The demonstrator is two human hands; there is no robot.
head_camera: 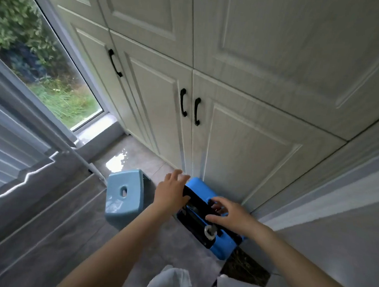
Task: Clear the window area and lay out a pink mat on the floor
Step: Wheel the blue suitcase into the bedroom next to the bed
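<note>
A: Nearest the camera is the person's own pale clothing (pixel 174 283), and both bare arms reach forward from it toward the floor by the cabinet.

B: What are the hands on?

A: A bright blue case (pixel 221 246) with a black top, standing on the floor right against the foot of the white cabinet doors (pixel 239 158). The left hand (pixel 171 191) lies against its far left end with fingers spread and fairly straight, pressing or steadying more than gripping. The right hand (pixel 228 213) sits on the black top panel with fingers curled at what looks like a handle; whether they close around it I cannot tell.

B: So where does the job stand?

A: Early, I'd judge. The window (pixel 43 66) is off to the left, and the light blue plastic stool (pixel 124 194) is on the floor tiles (pixel 138 160) between the sill and the case, so the area by the glass is not cleared. The case looks like the item in hand.

B: And the pink mat?

A: Nowhere in view. Nothing pink is on the floor or in either hand, so laying it out is wholly undone.

B: What remains, then?

A: Probably settling or moving the case, shifting the stool, then fetching the mat and spreading it. A bright wet-looking patch or reflection shows on the tiles near the sill; I cannot say which.
</note>
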